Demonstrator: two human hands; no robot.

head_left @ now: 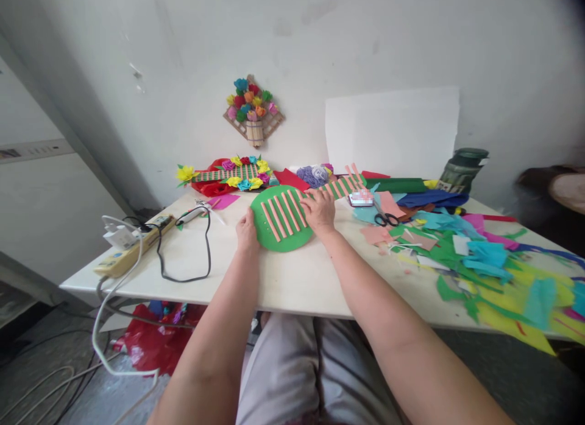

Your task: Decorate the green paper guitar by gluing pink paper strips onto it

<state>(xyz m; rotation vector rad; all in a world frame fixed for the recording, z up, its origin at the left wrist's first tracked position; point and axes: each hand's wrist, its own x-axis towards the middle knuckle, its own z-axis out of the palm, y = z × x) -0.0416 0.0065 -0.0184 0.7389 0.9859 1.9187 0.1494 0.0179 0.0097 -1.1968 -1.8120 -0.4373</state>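
A round green foam piece (280, 235) with several pink strips (282, 213) across it lies on the white table (292, 282) in front of me. My left hand (247, 230) rests at its left edge, fingers curled against the rim. My right hand (319, 209) lies flat on its upper right part, fingers spread over the pink strips. A green band with pink strips (343, 186) runs on from there to the upper right.
Scissors (386, 218) lie right of my right hand, beside a heap of coloured paper scraps (484, 260). A power strip (132, 245), black cable (183, 254) and glue gun (194, 213) sit left. Paper flower crafts (228, 175) and a green jar (464, 169) stand at the back.
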